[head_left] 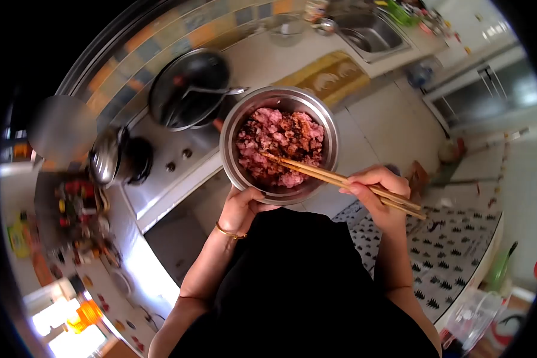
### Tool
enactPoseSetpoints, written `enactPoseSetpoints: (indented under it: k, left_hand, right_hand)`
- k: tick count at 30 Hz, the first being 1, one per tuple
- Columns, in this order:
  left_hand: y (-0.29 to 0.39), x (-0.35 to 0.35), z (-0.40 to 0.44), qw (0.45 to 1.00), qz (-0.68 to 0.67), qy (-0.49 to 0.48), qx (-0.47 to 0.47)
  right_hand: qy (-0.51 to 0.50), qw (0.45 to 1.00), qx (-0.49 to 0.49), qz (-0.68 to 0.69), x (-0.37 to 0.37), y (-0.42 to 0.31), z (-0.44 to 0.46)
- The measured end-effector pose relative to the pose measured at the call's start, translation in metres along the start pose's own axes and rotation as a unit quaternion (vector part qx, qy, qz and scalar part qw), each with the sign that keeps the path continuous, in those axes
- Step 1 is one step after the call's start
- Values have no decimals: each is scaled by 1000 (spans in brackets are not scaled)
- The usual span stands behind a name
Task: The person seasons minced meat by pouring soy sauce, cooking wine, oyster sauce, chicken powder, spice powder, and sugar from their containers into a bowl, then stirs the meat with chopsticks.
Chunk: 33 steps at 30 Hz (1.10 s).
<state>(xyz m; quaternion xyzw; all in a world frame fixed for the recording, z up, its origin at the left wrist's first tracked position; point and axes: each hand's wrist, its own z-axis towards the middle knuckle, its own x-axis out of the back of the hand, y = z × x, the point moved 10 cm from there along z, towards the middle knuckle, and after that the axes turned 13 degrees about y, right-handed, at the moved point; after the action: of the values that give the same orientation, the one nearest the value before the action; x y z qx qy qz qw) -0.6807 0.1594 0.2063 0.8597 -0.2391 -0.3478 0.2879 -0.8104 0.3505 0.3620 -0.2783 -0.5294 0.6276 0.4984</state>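
A steel bowl (332, 128) is held up in front of my body. Inside it lies pink minced meat (272, 128), streaked with dark brown sauce or seasoning. My left hand (243, 206) grips the bowl's near left rim, thumb over the edge and the other fingers hidden underneath. A pair of wooden chopsticks (322, 173) is closed in my right hand (380, 192), right of the bowl. Their tips reach into the meat at the left of its middle.
Beyond the bowl, a black wok (191, 83) with a metal utensil sits on the stove (161, 173). A lidded pot (110, 158) stands further left. The sink (373, 36) is at the upper right, near a yellow mat (328, 77). A patterned cloth (444, 256) covers a surface at right.
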Motion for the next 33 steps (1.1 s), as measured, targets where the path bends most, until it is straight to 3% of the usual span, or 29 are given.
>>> enactPoseSetpoints:
  k: [3, 4, 7, 11, 14, 19, 23, 29, 33]
  left_hand:
    - [-9, -59, 35, 998, 30, -54, 26]
    - [5, -10, 25, 996, 24, -74, 48]
    - [11, -6, 50, 989, 39, -109, 96]
    - [-4, -98, 93, 983, 95, -136, 74]
    - [-12, -139, 131, 980, 88, -139, 108]
    - [0, -190, 182, 979, 85, -150, 106]
    - [3, -237, 219, 979, 106, -141, 104]
    - [-6, -295, 266, 981, 86, -125, 119]
    - [-19, -337, 307, 984, 86, -111, 111]
  right_hand:
    - [64, 997, -18, -42, 54, 29, 12]
    - [85, 994, -5, -63, 6, 10, -10]
    - [147, 983, 10, -112, 0, 6, 0]
    - [243, 963, 41, -111, 96, 34, 27]
    - [254, 955, 68, -138, 130, 47, 66]
    - [267, 955, -11, -125, 161, 97, 124]
    - [284, 954, -92, 8, 188, 141, 162]
    - [238, 954, -155, 100, 223, 205, 205]
    - [266, 932, -204, 141, 263, 256, 246]
